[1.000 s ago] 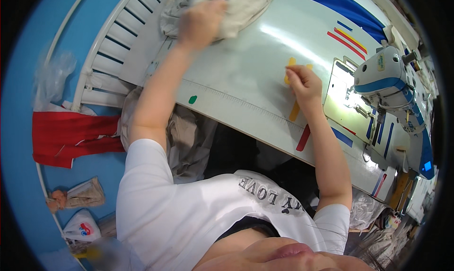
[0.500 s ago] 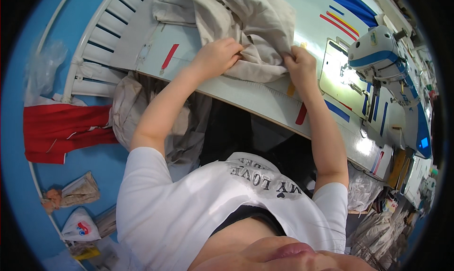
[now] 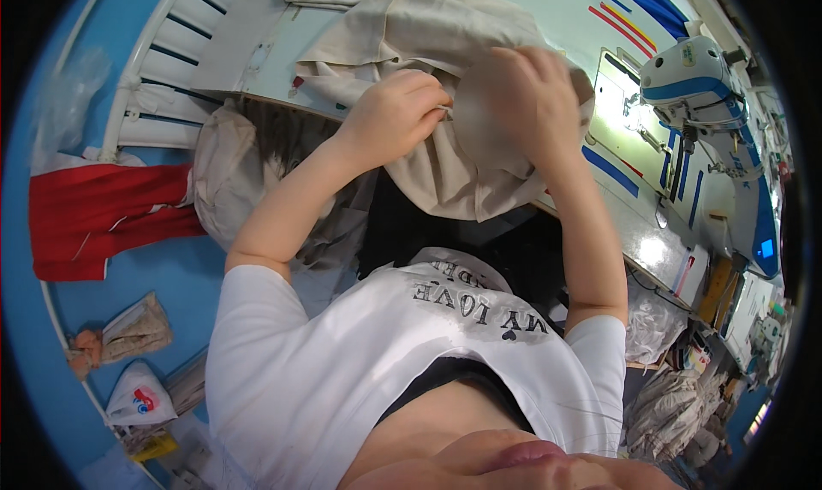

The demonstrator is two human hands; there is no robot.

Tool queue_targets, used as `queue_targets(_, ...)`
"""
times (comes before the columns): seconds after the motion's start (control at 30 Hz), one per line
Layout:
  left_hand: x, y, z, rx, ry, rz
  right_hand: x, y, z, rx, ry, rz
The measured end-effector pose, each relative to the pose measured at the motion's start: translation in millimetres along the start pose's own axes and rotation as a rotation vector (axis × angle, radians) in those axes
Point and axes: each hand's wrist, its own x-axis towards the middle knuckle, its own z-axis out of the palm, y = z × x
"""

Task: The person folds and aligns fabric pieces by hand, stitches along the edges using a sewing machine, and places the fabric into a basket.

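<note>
A beige cloth piece (image 3: 462, 178), likely part of a garment, lies bunched over the near edge of the sewing table (image 3: 300, 41), and its lower fold hangs down in front. My left hand (image 3: 396, 118) pinches the cloth between thumb and fingers near its middle. Over the cloth's right part is my right hand (image 3: 541, 105), smeared by motion, so its grip cannot be made out. To the right of that hand stands a white and blue sewing machine (image 3: 698, 83), its lamp lighting the metal plate (image 3: 615, 105).
Coloured tape strips (image 3: 621, 29) mark the tabletop. A white slatted rack (image 3: 167, 88) adjoins the table's left side. More beige cloth (image 3: 227, 178) hangs below it, beside a red garment (image 3: 111, 216). Bundled fabric (image 3: 672, 413) lies at the lower right.
The cloth has come toward me and now hangs over the table edge. My right hand has risen slightly and turned over the cloth; my left hand keeps its pinch, slightly further right.
</note>
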Motion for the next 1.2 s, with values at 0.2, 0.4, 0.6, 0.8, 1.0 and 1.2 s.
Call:
queue_targets(0.2, -25, 15, 26, 0.127, -0.015, 0.038, -16, 47, 38, -0.177, -0.114, 0.121)
queue_targets(0.4, -24, 13, 6, 0.000, -0.101, -0.185, 8, 41, 4, 0.496, -0.111, 0.914)
queue_targets(0.6, 42, -28, 22, 0.248, 0.098, -0.049, 26, -6, -26, 1.101, 0.007, 0.961)
queue_targets(0.8, 45, -56, 61, -0.064, -0.041, -0.326, 10, 17, -46, 1.110, 0.030, 1.056)
queue_targets(1.0, 33, 33, -6, -0.847, -0.449, -0.155, -11, 57, -39, 1.155, 0.130, 1.167)
queue_targets(1.2, 66, 25, -46, -1.309, 0.511, -0.565, -53, 122, -21, 0.396, -0.197, 1.006)
